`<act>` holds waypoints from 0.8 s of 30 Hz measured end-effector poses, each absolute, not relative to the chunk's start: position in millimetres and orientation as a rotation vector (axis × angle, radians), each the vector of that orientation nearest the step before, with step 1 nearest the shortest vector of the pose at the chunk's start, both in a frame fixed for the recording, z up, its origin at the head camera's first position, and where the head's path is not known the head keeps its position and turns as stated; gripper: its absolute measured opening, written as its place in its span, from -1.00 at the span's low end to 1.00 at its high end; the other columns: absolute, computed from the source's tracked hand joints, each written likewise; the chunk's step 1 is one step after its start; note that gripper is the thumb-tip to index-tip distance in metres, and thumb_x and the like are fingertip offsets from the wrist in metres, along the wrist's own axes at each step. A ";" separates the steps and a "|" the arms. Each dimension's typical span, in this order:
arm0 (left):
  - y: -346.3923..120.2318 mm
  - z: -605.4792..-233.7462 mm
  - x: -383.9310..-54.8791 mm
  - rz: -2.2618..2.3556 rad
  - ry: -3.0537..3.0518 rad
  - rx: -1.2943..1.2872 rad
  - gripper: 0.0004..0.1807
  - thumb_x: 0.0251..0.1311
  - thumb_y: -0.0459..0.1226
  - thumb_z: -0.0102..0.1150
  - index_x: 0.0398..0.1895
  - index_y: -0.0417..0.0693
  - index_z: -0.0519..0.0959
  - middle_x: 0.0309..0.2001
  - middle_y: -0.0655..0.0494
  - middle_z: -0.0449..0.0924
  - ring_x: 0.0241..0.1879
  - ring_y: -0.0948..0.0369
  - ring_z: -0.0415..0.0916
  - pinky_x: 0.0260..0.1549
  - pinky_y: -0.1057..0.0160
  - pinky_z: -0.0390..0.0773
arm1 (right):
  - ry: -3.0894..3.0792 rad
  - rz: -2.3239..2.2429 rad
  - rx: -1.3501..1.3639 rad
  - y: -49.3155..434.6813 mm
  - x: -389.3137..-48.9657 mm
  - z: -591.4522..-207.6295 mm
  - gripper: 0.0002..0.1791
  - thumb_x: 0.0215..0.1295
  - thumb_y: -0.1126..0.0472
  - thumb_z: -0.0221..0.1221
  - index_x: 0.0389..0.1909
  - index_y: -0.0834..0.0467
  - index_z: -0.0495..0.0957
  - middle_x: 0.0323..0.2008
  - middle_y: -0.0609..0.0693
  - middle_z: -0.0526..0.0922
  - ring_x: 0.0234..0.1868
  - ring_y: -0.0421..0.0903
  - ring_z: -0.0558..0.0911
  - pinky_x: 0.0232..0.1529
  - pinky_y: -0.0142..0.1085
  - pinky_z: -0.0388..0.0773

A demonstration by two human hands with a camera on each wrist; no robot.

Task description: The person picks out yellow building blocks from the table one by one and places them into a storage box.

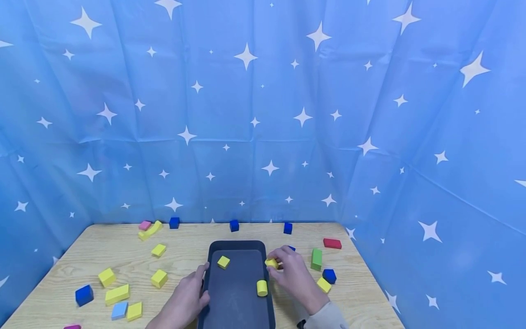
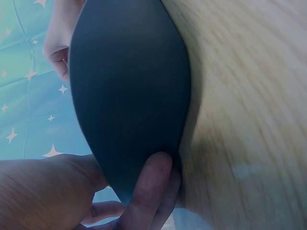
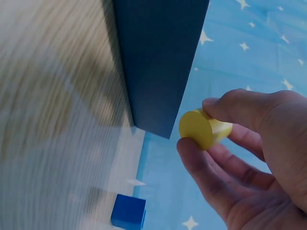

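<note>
A dark grey rectangular tray lies on the table. My left hand grips its left side; in the left wrist view, fingers press the outer wall while the thumb goes over the rim. Between the thumb and fingers of my right hand is a yellow cylinder block, pinched just above the tray's right rim. Inside the tray sit a yellow square block near the far left and another yellow cylinder by the right wall.
Left on the wooden table are several yellow blocks, a blue cube and a light blue block. To the right lie green, red, blue and yellow blocks. A starry curtain hangs behind.
</note>
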State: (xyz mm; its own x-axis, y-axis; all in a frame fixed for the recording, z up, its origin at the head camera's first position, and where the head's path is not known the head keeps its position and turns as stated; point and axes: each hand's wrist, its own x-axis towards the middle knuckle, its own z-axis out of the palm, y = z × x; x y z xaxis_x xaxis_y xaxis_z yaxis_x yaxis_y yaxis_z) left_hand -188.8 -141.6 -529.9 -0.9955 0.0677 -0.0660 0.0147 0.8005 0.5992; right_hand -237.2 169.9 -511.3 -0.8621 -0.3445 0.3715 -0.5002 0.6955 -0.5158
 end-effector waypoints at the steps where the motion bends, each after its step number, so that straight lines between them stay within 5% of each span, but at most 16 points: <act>1: -141.5 -530.0 -188.6 0.964 2.902 0.067 -0.19 0.37 -0.42 0.53 0.66 -0.32 0.44 0.17 -0.30 0.80 -0.09 0.06 0.79 -0.12 -0.03 0.94 | -2.660 0.925 0.685 168.7 -237.3 -510.7 -0.78 0.41 0.40 0.57 -0.01 0.16 0.82 -0.07 0.03 0.79 -0.12 -0.09 0.85 -0.10 -0.34 0.92; 9: -141.8 -530.9 -187.5 0.969 2.910 0.079 -0.20 0.37 -0.42 0.53 0.65 -0.33 0.45 0.20 -0.32 0.80 -0.07 0.05 0.81 -0.10 -0.04 0.94 | -2.668 0.922 0.755 157.4 -239.7 -506.4 -0.79 0.48 0.35 0.54 0.03 0.12 0.82 -0.04 -0.01 0.79 -0.09 -0.14 0.83 -0.08 -0.39 0.91; 17: -140.4 -529.4 -189.0 0.975 2.904 0.086 -0.20 0.39 -0.40 0.53 0.66 -0.31 0.45 0.20 -0.28 0.81 -0.02 0.06 0.82 -0.02 -0.08 0.95 | -2.681 0.897 0.831 146.7 -246.6 -492.4 -0.81 0.52 0.35 0.51 0.05 0.15 0.80 -0.02 0.05 0.77 -0.10 -0.09 0.89 -0.07 -0.15 0.97; 24: -140.7 -527.1 -189.7 0.976 2.905 0.098 -0.22 0.39 -0.40 0.54 0.64 -0.32 0.46 0.25 -0.31 0.81 0.06 0.02 0.84 0.05 -0.13 0.94 | -2.661 0.798 0.881 136.9 -257.4 -480.1 -0.80 0.49 0.33 0.54 0.05 0.12 0.82 -0.04 0.00 0.78 -0.18 -0.20 0.76 -0.14 -0.43 0.83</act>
State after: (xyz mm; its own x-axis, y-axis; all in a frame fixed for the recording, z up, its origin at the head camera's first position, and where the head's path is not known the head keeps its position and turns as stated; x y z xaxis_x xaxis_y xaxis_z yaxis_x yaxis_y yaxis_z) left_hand -189.7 -140.7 -527.1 -0.9952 0.0842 -0.0507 0.0365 0.7956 0.6047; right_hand -257.4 136.9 -480.1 -0.7939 -0.4830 0.3694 -0.6066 0.6717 -0.4254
